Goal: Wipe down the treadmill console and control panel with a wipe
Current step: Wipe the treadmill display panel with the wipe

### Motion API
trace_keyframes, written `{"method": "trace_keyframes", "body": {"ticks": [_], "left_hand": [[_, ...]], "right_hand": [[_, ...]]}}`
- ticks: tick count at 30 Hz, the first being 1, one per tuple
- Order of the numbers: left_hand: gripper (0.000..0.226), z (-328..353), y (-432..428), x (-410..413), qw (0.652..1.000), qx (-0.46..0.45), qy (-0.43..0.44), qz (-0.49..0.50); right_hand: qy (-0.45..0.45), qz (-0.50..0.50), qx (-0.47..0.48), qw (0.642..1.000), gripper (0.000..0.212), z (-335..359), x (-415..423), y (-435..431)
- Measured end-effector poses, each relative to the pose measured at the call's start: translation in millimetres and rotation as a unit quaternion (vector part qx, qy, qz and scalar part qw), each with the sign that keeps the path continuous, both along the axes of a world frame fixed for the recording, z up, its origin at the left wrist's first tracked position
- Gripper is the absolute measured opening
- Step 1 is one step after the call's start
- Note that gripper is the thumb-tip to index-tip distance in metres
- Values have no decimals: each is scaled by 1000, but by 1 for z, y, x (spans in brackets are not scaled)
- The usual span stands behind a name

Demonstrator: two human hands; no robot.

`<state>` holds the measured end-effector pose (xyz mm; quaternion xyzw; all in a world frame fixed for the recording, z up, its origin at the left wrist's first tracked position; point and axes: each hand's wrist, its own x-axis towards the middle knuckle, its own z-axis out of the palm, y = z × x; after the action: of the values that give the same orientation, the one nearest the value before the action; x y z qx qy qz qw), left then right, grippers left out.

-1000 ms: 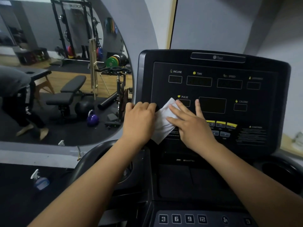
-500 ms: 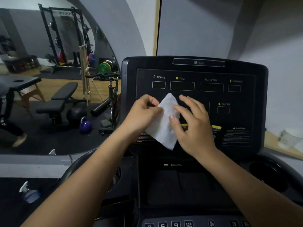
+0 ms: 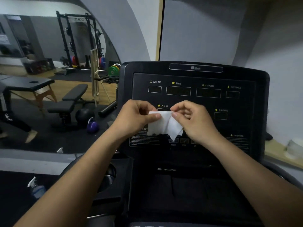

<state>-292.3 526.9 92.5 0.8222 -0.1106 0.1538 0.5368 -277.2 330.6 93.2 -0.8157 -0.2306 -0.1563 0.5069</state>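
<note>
The black treadmill console (image 3: 246,76) fills the middle of the head view, with dark displays labelled INCLINE, TIME, SPEED, DISTANCE, PULSE and CALORIE. A white wipe (image 3: 164,124) hangs in front of the panel's lower middle, held off the surface. My left hand (image 3: 134,117) pinches its upper left corner between thumb and fingers. My right hand (image 3: 195,120) pinches the upper right corner. The wipe sags between them and covers part of the button row. The lower tray (image 3: 180,190) of the console lies dark below my forearms.
A large wall mirror (image 3: 49,79) on the left reflects a bench, a kettlebell, a squat rack and a person's legs. A spray bottle (image 3: 36,189) lies on the floor at lower left. A cup holder (image 3: 109,176) sits left of the tray. A white cup (image 3: 295,148) stands on a ledge at right.
Both hands lifted the wipe off the panel. One second ago they pressed it flat on the console; now each pinches a top corner and holds it spread in the air.
</note>
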Motion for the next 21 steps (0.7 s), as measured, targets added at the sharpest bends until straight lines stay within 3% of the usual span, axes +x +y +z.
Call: {"method": "trace_keyframes", "body": {"ticks": [4,6,8,9,11,13,14,17,21], "left_hand": [[15,0,-9,14,989,60,-67,117],[11,-1,-16,21,968,137,-112,177],[10,-5,-20,28,945,200,-140,217],[12,-9,-20,31,925,246,-159,241],[15,-16,-19,33,851,367,-235,295],[14,-27,-18,28,788,449,-323,271],[17,-37,-17,25,773,474,-351,235],[41,-73,-9,14,772,531,-308,166],[60,-74,-5,16,780,568,-199,171]], "right_hand": [[-49,-72,-76,993,15,3,20,0],[-151,-140,-134,969,20,4,25,3],[-287,-164,-221,918,27,-3,25,7],[-328,-148,-264,895,30,-9,23,10],[-325,-98,-366,866,37,-28,20,15],[-281,-84,-459,839,45,-47,19,17],[-266,-89,-495,823,50,-55,19,15],[-238,-93,-537,804,62,-67,17,7],[-246,-91,-544,797,65,-47,27,11]]}}
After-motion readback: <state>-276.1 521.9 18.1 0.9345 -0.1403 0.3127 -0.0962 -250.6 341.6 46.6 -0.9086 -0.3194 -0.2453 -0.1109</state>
